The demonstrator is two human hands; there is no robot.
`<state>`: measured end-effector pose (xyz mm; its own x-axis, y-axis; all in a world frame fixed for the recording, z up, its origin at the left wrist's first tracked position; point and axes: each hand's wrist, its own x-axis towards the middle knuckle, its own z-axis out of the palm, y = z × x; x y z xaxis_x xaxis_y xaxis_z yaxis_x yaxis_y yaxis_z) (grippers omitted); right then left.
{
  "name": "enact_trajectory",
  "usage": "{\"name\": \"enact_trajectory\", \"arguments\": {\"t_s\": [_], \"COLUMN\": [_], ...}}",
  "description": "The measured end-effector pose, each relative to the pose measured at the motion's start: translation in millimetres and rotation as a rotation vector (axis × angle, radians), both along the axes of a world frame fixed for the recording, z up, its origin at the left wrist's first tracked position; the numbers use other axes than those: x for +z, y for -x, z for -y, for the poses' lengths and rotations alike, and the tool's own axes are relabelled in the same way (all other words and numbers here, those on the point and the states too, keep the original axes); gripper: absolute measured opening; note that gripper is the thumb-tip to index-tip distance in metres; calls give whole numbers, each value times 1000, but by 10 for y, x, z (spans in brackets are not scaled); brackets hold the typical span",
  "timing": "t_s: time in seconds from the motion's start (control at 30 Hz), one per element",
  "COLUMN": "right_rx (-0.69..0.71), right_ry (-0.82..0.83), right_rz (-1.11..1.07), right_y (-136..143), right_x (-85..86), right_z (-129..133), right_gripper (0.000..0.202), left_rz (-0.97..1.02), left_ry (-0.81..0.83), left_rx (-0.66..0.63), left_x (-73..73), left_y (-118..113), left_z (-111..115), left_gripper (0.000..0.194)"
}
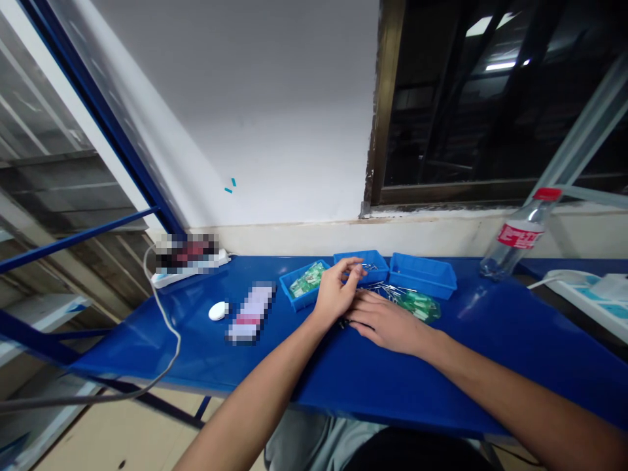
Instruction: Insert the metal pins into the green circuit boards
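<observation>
On the blue table (pixel 196 353), my left hand (pixel 338 288) is raised beside the middle blue tray, its fingers curled; what they hold, if anything, is too small to name. My right hand (pixel 385 320) lies palm down with its fingers spread over small dark pieces. Thin metal rods (pixel 392 288) and green-handled pieces (pixel 419 306) lie just beyond it. A left blue tray (pixel 299 304) holds green and clear pieces (pixel 307 280). The middle blue tray (pixel 375 276) holds small metal parts, partly hidden behind my left hand. The right blue tray (pixel 424 278) shows no contents.
A clear bottle (pixel 520 235) with a red cap stands at the back right. A blurred flat object (pixel 252 313) and a white round case (pixel 218 311) lie at the left. Power strips (pixel 191 268) with cables are at both sides. A wall borders the back edge.
</observation>
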<state>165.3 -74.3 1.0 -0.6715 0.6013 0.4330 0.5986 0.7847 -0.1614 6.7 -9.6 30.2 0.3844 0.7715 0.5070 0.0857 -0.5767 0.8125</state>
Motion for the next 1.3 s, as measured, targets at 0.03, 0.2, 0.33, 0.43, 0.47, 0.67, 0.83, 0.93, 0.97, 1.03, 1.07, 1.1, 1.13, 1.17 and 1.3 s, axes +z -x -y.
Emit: {"name": "enact_trajectory", "arguments": {"t_s": [0.03,0.2,0.33,0.43,0.47,0.67,0.83,0.93,0.97,1.03,1.07,1.1,1.13,1.17,1.3], "right_rx": [-5,-81,-111,-115,-123,-227,-314,-379,-400,-427,-430,-430,-429,-431,-439], "right_ry": [-4,-5,3,11,12,33,18,31,33,35,37,39,40,44,69], "right_rz": [-1,-1,-44,-121,-168,-481,-589,-628,-641,-661,-668,-674,-683,-697,-752], "right_y": [-24,-142,-181,-180,-179,-236,-324,-339,-337,-332,-330,-330,-332,-335,-353], "right_x": [-3,-13,-28,-42,-44,-31,-47,-36,-26,-6,2,7,8,7,5], "right_z": [-9,-51,-83,-101,-105,-100,-110,-107,-102,-90,-86,-83,-82,-83,-91], "right_gripper": [35,21,15,13,12,16,11,11,12,14,15,16,17,17,15], "left_rz": [-4,-25,-37,-46,-49,-126,-227,-208,-176,-90,-47,-13,15,34,90], "left_ry": [-1,-1,0,11,14,-15,3,79,120,210,247,275,295,309,352], "left_rx": [0,2,0,-1,-3,-13,-178,-239,-240,-241,-245,-251,-257,-265,-284], "left_x": [-2,-8,-20,-35,-39,-46,-76,-113,-127,-155,-168,-179,-188,-194,-192], "left_y": [2,2,-10,-13,-12,-8,-14,-25,-31,-46,-53,-60,-65,-68,-67], "left_z": [-2,-5,0,-4,-7,-28,-36,-54,-62,-81,-91,-101,-110,-118,-140], "left_gripper": [33,32,31,32,32,31,31,30,27,24,24,25,27,28,36]}}
